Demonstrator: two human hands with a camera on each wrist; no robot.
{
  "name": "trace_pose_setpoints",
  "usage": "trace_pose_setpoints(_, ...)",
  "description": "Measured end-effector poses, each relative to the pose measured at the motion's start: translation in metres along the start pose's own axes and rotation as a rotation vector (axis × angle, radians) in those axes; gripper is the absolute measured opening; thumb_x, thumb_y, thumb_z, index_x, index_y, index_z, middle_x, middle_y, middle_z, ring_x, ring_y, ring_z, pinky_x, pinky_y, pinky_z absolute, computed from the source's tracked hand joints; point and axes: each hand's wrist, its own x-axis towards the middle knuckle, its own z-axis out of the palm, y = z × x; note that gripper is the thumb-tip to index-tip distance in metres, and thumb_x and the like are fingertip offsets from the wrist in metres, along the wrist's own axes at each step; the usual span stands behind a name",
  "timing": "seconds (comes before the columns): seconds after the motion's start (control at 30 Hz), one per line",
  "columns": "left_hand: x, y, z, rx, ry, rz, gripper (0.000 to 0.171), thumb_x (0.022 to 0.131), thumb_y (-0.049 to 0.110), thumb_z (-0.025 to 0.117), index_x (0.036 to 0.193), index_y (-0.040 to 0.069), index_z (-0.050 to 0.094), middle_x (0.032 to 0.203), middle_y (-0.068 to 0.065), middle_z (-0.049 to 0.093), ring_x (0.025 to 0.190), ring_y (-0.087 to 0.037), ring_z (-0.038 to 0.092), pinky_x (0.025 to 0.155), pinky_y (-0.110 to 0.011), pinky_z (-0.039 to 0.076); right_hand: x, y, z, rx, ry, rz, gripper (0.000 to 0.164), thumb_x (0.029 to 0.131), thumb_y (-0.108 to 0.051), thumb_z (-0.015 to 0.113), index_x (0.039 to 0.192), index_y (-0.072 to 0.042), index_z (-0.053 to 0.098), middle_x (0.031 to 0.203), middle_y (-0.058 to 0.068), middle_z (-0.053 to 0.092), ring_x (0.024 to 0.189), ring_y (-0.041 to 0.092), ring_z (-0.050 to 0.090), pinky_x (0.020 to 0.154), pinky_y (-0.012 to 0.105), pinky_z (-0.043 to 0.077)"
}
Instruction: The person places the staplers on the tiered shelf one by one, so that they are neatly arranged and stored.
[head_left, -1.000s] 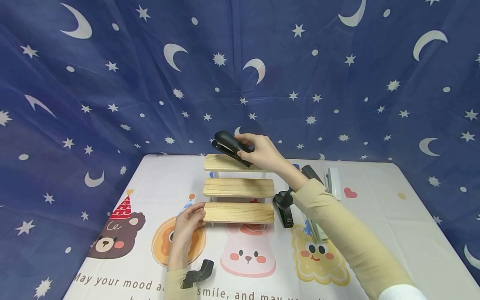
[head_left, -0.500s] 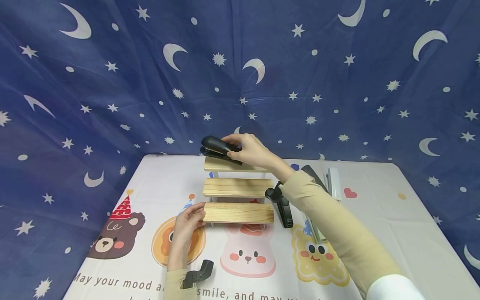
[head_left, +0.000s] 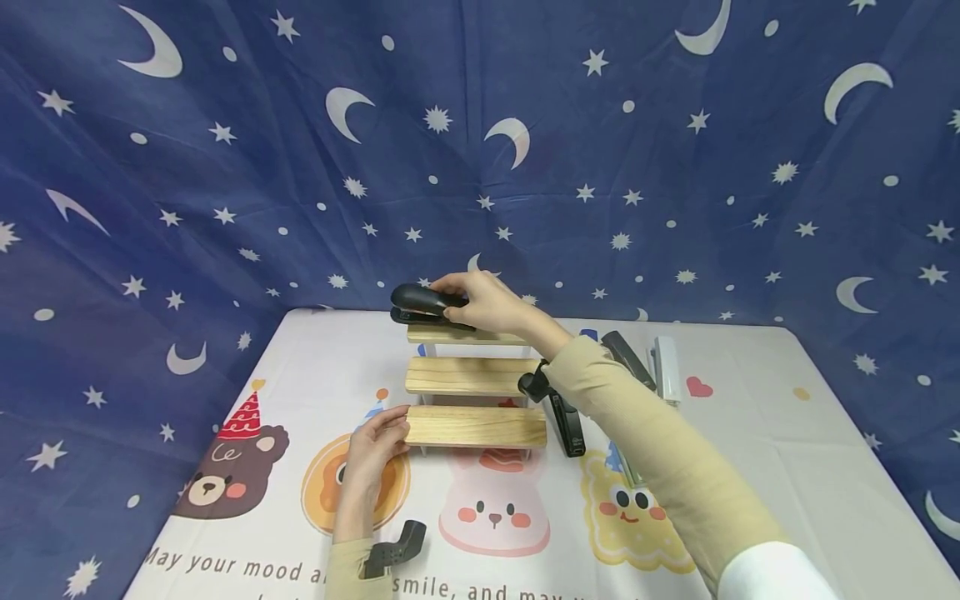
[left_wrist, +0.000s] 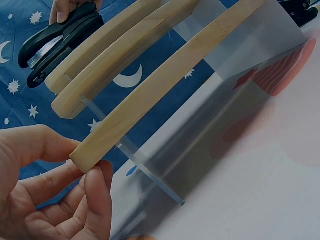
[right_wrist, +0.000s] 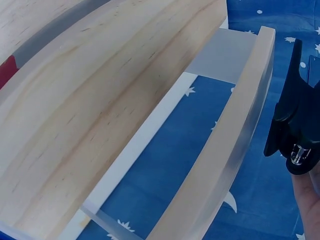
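Observation:
A three-tier wooden shelf rack [head_left: 476, 377] with clear side supports stands on the table. My right hand [head_left: 491, 304] grips a black stapler [head_left: 417, 300] by its rear end at the top board, with the stapler's front sticking out past the board's left end. Whether the stapler touches that board, I cannot tell. In the left wrist view the stapler [left_wrist: 60, 45] shows a narrow gap between its arms. My left hand [head_left: 375, 435] pinches the left end of the lowest board [left_wrist: 165, 87] between thumb and fingers.
Right of the rack lies another black stapler [head_left: 567, 427]. Further right are a dark grey stapler [head_left: 628, 358] and a white stapler [head_left: 667, 367]. A pale green item [head_left: 634, 475] is mostly hidden under my right sleeve. A blue item [head_left: 589, 335] peeks out behind. A starry curtain [head_left: 480, 150] hangs at the back.
My right hand has carried the black stapler left and slightly down along the top board, and the stapler has turned from slanting to nearly level. My left hand has stayed put.

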Motion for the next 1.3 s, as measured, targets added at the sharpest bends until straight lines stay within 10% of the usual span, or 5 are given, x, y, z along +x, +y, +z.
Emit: trace_pose_setpoints(1.3, 0.0, 0.001, 0.001, 0.002, -0.004, -0.006, 0.036, 0.09, 0.004, 0.06, 0.125, -0.001, 0.059, 0.096, 0.004, 0.061, 0.074, -0.005, 0.058, 0.067, -0.02, 0.052, -0.001, 0.017, 0.02, 0.161, 0.081, 0.024, 0.037, 0.088, -0.009, 0.063, 0.125, -0.012, 0.063, 0.118, 0.009, 0.067, 0.102, 0.021, 0.059, 0.091, 0.033, 0.046)
